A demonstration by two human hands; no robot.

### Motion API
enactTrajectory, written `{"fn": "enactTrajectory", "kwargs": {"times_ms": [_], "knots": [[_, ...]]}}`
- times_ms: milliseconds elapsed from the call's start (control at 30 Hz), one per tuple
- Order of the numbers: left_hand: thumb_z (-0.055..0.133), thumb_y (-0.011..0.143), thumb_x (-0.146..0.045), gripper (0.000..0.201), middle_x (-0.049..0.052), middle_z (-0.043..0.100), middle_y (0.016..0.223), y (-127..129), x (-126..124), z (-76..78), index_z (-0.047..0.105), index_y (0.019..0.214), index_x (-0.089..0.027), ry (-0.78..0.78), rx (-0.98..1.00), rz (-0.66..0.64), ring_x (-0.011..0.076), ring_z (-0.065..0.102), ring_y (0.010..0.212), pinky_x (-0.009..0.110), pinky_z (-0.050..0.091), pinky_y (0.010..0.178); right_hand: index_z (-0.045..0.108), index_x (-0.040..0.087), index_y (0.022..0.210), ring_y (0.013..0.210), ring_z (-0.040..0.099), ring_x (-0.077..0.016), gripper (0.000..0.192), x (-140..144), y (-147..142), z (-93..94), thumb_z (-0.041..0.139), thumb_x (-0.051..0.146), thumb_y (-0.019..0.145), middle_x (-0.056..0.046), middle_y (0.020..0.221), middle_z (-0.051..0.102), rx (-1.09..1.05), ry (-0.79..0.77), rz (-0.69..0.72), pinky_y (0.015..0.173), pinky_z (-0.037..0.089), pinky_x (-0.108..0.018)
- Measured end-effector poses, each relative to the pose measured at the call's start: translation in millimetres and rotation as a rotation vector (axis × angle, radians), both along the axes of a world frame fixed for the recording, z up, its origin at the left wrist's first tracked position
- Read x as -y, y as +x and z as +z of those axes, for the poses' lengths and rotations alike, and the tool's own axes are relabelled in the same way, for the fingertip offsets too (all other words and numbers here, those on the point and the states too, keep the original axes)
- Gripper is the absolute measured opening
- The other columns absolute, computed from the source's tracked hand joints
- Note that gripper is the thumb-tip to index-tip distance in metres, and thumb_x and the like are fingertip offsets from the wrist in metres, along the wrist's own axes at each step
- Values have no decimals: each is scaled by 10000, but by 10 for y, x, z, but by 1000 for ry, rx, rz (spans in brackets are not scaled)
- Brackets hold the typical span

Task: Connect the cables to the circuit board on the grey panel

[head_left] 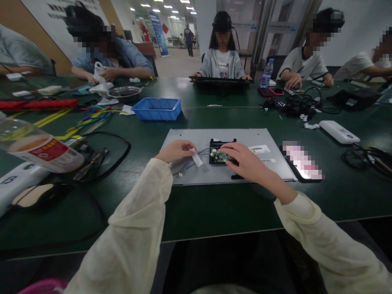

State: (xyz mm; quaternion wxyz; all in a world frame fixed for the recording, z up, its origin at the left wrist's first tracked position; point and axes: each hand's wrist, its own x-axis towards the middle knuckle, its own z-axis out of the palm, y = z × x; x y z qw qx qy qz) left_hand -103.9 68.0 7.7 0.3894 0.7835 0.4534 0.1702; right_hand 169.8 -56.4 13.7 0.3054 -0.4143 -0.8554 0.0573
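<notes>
A flat grey metal panel point(245, 139) lies on the green table in front of me. A black opening in it holds a small green circuit board point(218, 155). My right hand point(245, 161) rests over the right side of that board, fingertips touching it. My left hand point(175, 150) pinches a white tag point(196, 157) on thin grey wires point(191, 164) that run from the board across the panel. Both arms wear pale yellow sleeves.
A blue tray point(157, 109) stands beyond the panel. A phone point(301, 161) lies right of it, a white box point(338, 131) farther right. Cables, a plastic bottle point(36, 149) and a mouse point(33, 195) crowd the left. Several other people sit around the table.
</notes>
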Motion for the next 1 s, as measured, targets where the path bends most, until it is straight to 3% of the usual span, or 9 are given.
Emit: {"fn": "enactTrajectory", "kwargs": {"times_ms": [167,367,600,1000], "knots": [[684,651,-397,282,17,674,731,-18,-15,-34,673,843,-191,-1,9,2,170,617,710,277,471,684,563,162,1213,1214,455,-247,373,-54,-374,83,553,119,842,-127,1254,553,197,71,184,996,412,-442],[683,647,-425,295,22,687,747,-17,-15,-49,677,824,-188,-9,35,4,174,628,727,294,479,724,666,133,991,1083,535,-222,195,-160,-665,-21,498,118,894,-124,1090,636,304,108,184,915,432,-386],[681,647,-396,278,38,711,821,0,9,-14,700,835,-192,-29,27,-14,182,644,780,292,481,753,673,138,950,974,571,-195,210,-153,-707,-141,465,136,922,-107,977,663,307,123,121,880,424,-340],[662,650,-400,291,13,682,755,26,77,76,713,858,-204,-29,-15,-64,167,606,706,261,450,675,624,120,951,1005,576,-200,192,-164,-711,-175,433,121,930,-116,1002,656,286,121,128,900,424,-338]]}}
